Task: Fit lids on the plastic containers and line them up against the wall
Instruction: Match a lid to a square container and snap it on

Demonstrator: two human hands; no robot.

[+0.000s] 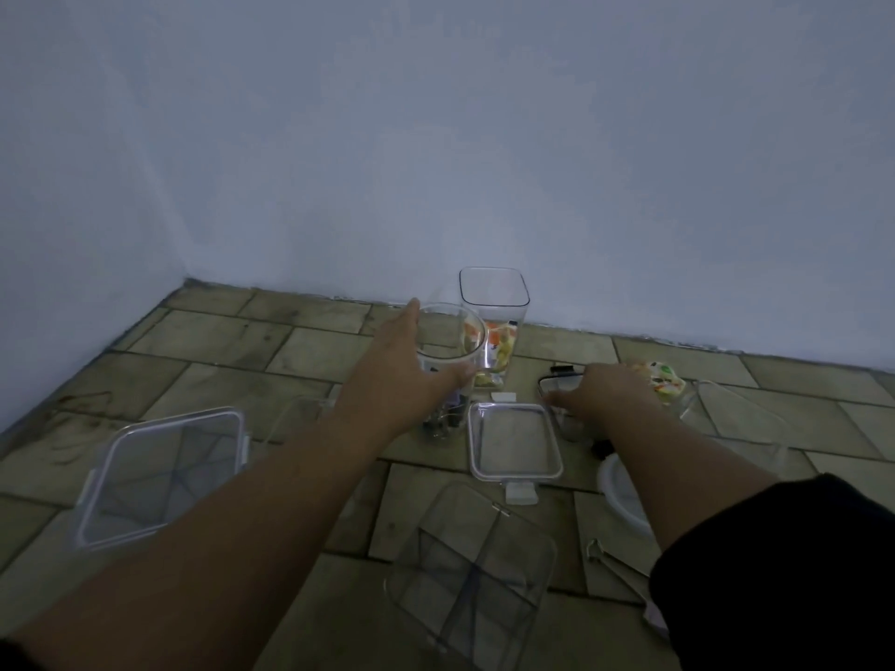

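Round container [451, 337] upright, left hand [401, 376] gripping

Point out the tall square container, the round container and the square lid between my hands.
Tall square container [506, 316]: head view, upper front wall.
Round container [450, 337]: head view, open mouth.
Square lid [514, 440]: head view, centre panel.

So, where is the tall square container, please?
The tall square container stands mid-frame in the head view, near the wall, behind the round jar the left hand grips.
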